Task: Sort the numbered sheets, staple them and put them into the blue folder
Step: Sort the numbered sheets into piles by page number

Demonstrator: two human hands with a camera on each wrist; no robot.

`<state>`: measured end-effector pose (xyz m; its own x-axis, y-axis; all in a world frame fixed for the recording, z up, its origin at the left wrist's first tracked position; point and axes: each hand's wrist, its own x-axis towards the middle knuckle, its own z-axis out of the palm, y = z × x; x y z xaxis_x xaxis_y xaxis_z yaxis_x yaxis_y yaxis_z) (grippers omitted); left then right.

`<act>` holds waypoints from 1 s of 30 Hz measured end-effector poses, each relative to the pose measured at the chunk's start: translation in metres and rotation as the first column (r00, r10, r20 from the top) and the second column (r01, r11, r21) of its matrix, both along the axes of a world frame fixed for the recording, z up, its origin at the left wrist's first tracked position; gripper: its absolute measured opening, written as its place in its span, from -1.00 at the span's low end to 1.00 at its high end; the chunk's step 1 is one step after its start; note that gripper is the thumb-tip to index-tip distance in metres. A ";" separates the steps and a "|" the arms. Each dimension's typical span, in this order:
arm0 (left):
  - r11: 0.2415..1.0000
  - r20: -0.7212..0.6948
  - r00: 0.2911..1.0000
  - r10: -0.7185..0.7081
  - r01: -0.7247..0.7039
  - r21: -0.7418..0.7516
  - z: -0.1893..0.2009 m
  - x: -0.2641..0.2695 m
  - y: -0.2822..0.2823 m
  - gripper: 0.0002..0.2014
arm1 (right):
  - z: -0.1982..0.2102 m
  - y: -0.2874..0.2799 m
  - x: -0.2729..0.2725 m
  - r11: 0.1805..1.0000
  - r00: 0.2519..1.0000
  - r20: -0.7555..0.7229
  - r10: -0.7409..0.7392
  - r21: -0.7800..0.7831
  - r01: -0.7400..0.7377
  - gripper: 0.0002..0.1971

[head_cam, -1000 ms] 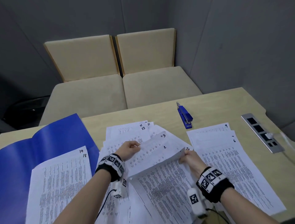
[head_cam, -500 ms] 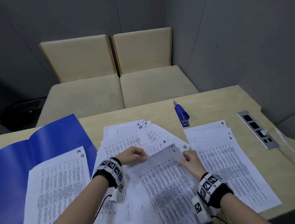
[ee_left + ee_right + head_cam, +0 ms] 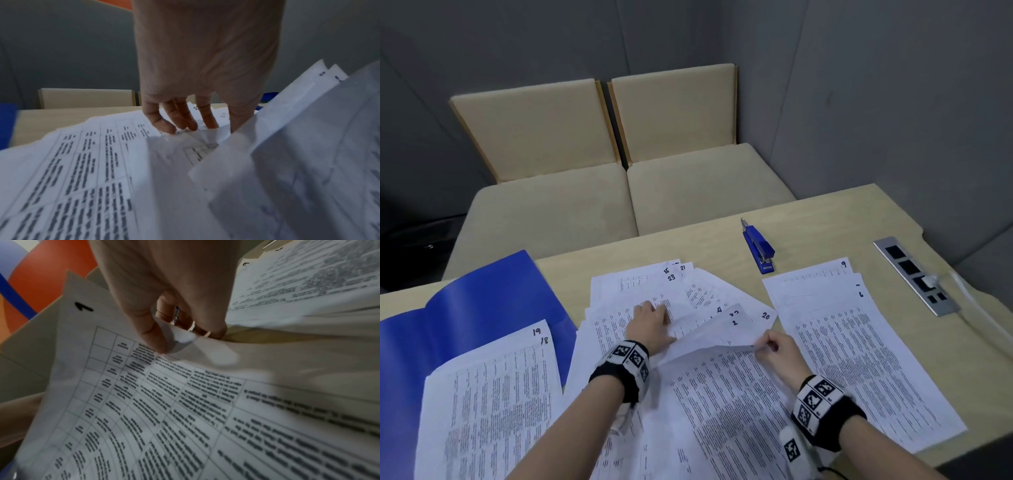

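Note:
A loose middle pile of numbered sheets (image 3: 640,342) is fanned out on the table. My left hand (image 3: 654,310) lies flat on it, and the straight fingers (image 3: 185,126) press the paper down. My right hand (image 3: 760,346) pinches the near edge of a raised sheet marked 2 (image 3: 722,329), with thumb and fingers (image 3: 156,340) closed on the paper. In the right wrist view a sheet marked 1 (image 3: 123,386) lies under that hand. The open blue folder (image 3: 482,308) lies at the left. The blue stapler (image 3: 758,248) rests beyond the piles.
One stack topped 19 and 18 (image 3: 493,394) partly covers the folder. Another stack, topped 9 and 6 (image 3: 859,342), lies at the right. A metal socket panel (image 3: 914,274) with a cable sits near the table's right edge. Two beige seats (image 3: 619,198) stand beyond the table.
The sheets lay flat half a second ago with sheet 1 showing. Now my right hand has raised the edge of sheet 2, and my left hand has slid forward and flattened on the pile.

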<state>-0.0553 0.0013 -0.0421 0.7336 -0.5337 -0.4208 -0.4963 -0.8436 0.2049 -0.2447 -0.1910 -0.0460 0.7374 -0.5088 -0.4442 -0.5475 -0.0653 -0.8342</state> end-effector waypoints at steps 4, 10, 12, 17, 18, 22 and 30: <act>0.990 -0.028 0.999 -0.018 0.014 -0.137 -0.001 0.001 0.005 -0.78 | -0.001 -0.001 -0.004 1.000 1.000 -0.002 -0.016 0.008 0.016 -0.83; 0.899 -0.387 0.921 -0.042 -0.134 -0.417 0.010 -0.004 0.023 -0.70 | -0.006 -0.004 -0.003 0.999 0.998 -0.040 -0.041 0.014 0.042 -0.86; 0.931 -0.424 0.904 -0.060 -0.102 -0.350 0.015 -0.007 0.027 -0.69 | -0.008 -0.003 -0.002 0.999 0.997 -0.068 -0.027 0.019 0.028 -0.87; 0.949 -0.425 0.899 -0.103 -0.040 -0.314 0.022 -0.017 0.032 -0.92 | -0.003 0.003 0.004 0.997 0.996 -0.069 0.064 0.055 -0.060 -0.73; 0.933 -0.460 0.883 -0.095 -0.082 -0.350 0.024 -0.018 0.034 -0.93 | -0.001 0.003 0.003 0.995 0.996 -0.056 0.063 0.076 -0.059 -0.72; 0.890 -0.540 0.838 -0.080 -0.184 -0.417 0.025 -0.017 0.039 -0.76 | 0.005 0.002 -0.002 0.980 0.998 0.008 0.064 0.186 -0.064 -0.83; 0.850 -0.711 0.699 -0.069 -0.332 -0.409 0.040 -0.020 0.033 -0.94 | 0.014 0.003 -0.004 0.983 0.991 0.068 0.114 0.135 -0.122 -0.77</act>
<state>-0.0751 0.0346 -0.0025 0.4243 -0.7240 -0.5438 0.0629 -0.5756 0.8153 -0.2487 -0.1880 -0.0322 0.8161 -0.3536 -0.4571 -0.4913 -0.0080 -0.8709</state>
